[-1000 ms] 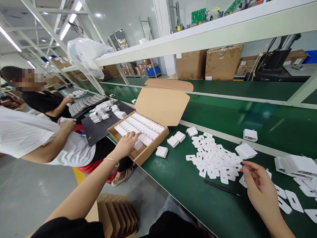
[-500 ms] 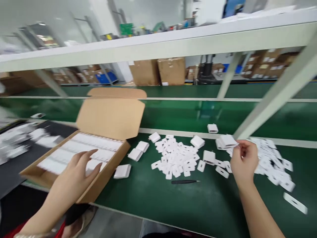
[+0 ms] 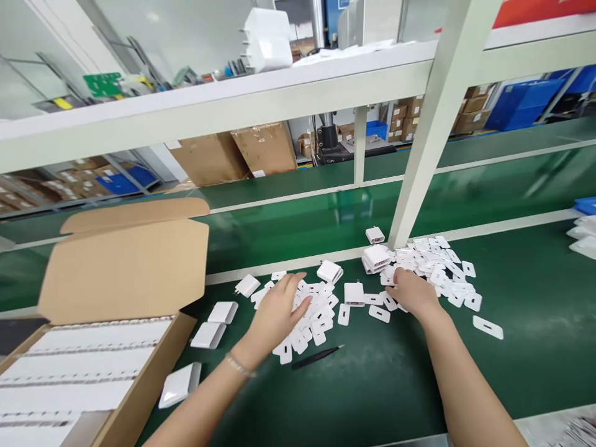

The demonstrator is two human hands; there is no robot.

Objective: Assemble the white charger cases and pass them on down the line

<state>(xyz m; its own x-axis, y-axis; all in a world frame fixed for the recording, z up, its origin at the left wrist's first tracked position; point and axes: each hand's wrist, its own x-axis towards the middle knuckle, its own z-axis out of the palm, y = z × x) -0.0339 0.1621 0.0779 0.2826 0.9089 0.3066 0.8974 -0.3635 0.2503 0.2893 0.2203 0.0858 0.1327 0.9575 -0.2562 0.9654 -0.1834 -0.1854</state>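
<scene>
My left hand lies flat, fingers stretched, on a pile of small white slotted cards on the green bench. My right hand rests palm down on a second scatter of the same cards, its fingers curled and partly hidden. Between the two hands lies a white charger. More white chargers lie nearby, one behind the left pile and a small stack by the post. Black tweezers lie on the bench in front of my left hand.
An open cardboard box with rows of white packed items stands at the left, its lid raised. Loose chargers lie beside it. A white frame post rises behind the cards. Cartons stand behind the bench.
The view swung right. My left hand left the cardboard box and came down on the left card pile. My right hand dropped from the stacked chargers onto the cards.
</scene>
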